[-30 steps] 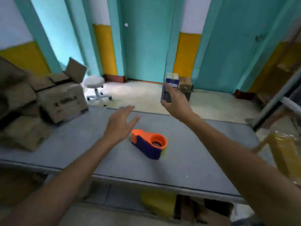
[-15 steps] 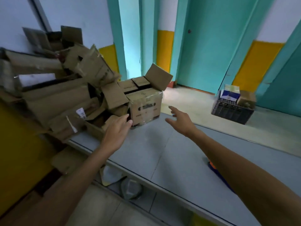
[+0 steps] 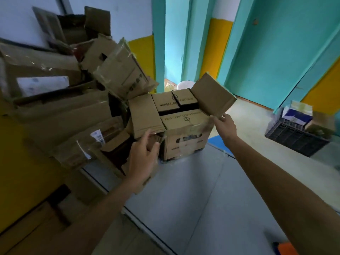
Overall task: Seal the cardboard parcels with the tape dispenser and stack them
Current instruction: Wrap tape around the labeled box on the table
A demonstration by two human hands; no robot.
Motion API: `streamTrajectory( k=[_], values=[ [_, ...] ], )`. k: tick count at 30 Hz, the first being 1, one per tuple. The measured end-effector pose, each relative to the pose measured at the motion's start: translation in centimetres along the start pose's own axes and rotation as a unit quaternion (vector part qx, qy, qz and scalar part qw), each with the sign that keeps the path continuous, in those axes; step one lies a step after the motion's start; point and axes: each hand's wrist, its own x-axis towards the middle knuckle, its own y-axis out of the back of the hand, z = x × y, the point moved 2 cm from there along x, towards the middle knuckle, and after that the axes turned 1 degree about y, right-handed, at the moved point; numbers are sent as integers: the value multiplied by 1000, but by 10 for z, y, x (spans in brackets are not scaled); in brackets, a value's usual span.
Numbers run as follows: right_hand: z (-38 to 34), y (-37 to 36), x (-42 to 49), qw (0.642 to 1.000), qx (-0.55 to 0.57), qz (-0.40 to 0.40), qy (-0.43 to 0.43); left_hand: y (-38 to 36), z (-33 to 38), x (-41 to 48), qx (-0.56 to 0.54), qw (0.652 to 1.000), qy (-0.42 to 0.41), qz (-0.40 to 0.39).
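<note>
White upper wall (image 3: pixel 128 15) with a yellow band (image 3: pixel 142 52) under it, well beyond the left fingers (image 3: pixel 155 150). Teal pillars (image 3: pixel 158 43) frame a narrow, brighter gap (image 3: pixel 174 61) straight past both sets of fingers. Teal door (image 3: pixel 276 52) up and right of the right fingers (image 3: pixel 214 119). Pale concrete floor (image 3: pixel 248 129) just right of those fingers, with a black plastic crate (image 3: pixel 294 142) on it, well apart to the right. Grey tabletop (image 3: pixel 202 190) below the fingers, on the near side. Yellow surface (image 3: pixel 22 153) far left of the left fingers. Room dim overall.
</note>
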Motion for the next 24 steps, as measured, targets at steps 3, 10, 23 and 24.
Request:
streamTrajectory(
  k=[3, 10, 23, 24],
  values=[
    [-9, -5, 19, 996, 90, 14, -18, -10, 2, -9, 22, 1000, 2, -6],
    [-18, 12, 2, 993, -56, 91, 52, -13, 0, -7, -57, 998, 11, -9],
    [26, 69, -163, 900, -346, 154, 217, -4, 43, -51, -136, 947, -261, -130],
    [30, 68, -182, 888, -358, 144, 249, -8, 44, -55, -133, 942, -272, -146]
  ],
)
